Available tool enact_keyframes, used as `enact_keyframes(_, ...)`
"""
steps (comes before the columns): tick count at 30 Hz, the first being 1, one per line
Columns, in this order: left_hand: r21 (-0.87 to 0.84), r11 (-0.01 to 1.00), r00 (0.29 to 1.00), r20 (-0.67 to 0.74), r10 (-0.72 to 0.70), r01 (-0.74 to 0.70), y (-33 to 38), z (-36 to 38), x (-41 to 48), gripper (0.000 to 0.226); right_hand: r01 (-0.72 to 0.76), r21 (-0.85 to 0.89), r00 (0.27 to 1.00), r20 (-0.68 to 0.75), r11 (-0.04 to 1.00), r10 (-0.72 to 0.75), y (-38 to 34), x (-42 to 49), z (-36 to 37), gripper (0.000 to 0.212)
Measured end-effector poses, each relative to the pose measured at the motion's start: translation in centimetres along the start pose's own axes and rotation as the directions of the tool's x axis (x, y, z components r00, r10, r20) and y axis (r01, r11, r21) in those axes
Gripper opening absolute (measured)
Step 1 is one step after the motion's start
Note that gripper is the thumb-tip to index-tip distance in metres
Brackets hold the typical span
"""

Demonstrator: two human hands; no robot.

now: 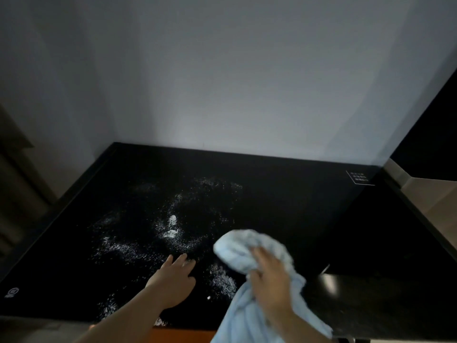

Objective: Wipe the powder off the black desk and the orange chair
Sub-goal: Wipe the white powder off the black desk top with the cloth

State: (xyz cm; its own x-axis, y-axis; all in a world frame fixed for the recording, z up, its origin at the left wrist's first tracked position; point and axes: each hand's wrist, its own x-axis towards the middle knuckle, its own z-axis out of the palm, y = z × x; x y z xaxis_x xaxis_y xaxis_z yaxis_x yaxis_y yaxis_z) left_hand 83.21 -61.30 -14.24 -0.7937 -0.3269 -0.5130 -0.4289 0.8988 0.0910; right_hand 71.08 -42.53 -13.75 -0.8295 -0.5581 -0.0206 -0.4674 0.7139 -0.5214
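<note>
On the glossy black bench [284, 194], white scattered powder [173, 229] lies left of the bunched light-blue towel [249, 246]; the left hand [173, 283] rests flat, fingers straight, just left of the towel (some grains touch its fingertips); the right hand [270, 280] grips the towel, which hangs over the bench's near edge; below it, an orange chair strip [183, 335].

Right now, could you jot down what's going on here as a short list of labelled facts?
surface: black desk against a pale wall
mess: white powder scattered over its middle and near edge
left hand: fingers straight, flat on the desk
right hand: grips a light blue cloth bunched above the desk
chair: orange strip at the bottom edge
progress: much powder not yet wiped
</note>
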Motion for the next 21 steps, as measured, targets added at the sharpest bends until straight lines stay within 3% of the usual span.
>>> enact_keyframes(2,0.148,0.988,0.999,0.035,0.034,-0.039,0.2,-0.3,0.2,0.034,-0.215,-0.084,0.971,-0.126,0.973,0.204,1.9,1.2,-2.3,0.056)
enact_keyframes(3,0.184,0.981,0.998,0.01,0.063,-0.064,0.1,-0.2,0.3,0.035,-0.321,-0.181,0.946,-0.112,0.93,0.305,2.6,1.4,-2.8,0.058)
enact_keyframes(5,0.292,0.952,0.996,0.031,0.086,-0.092,0.3,-0.7,0.3,0.036,-0.373,-0.331,0.92,-0.012,0.867,0.391,2.8,0.8,-2.0,0.063)
enact_keyframes(10,0.177,0.984,1.0,0.001,0.02,-0.019,0.3,-0.6,0.4,0.034,-0.053,-0.219,0.976,0.195,0.974,0.097,-0.2,-0.8,1.8,0.062)
enact_keyframes(13,0.081,0.997,0.999,-0.046,-0.002,0.005,0.4,-0.2,0.7,0.046,-0.014,0.07,1.0,-0.012,0.997,0.015,-0.2,0.9,-0.1,0.055)
enact_keyframes(15,0.043,0.999,0.999,-0.04,0.0,0.002,0.5,-0.2,0.8,0.046,-0.128,0.063,0.975,-0.177,0.99,0.137,1.3,3.1,-2.0,0.057)
enact_keyframes(16,0.039,0.999,1.0,-0.015,-0.011,0.012,0.5,-0.2,0.8,0.041,-0.226,-0.017,0.96,-0.175,0.974,0.22,2.2,4.3,-2.9,0.06)
enact_keyframes(19,-0.041,0.997,0.998,0.009,-0.061,0.062,0.4,-0.6,0.9,0.039,-0.454,-0.232,0.868,0.1,0.86,0.486,3.7,7.3,-4.5,0.065)
enact_keyframes(21,0.028,0.999,0.999,0.03,-0.037,0.036,0.4,-0.6,0.9,0.036,-0.42,-0.291,0.853,0.195,0.859,0.483,3.2,7.6,-3.8,0.066)
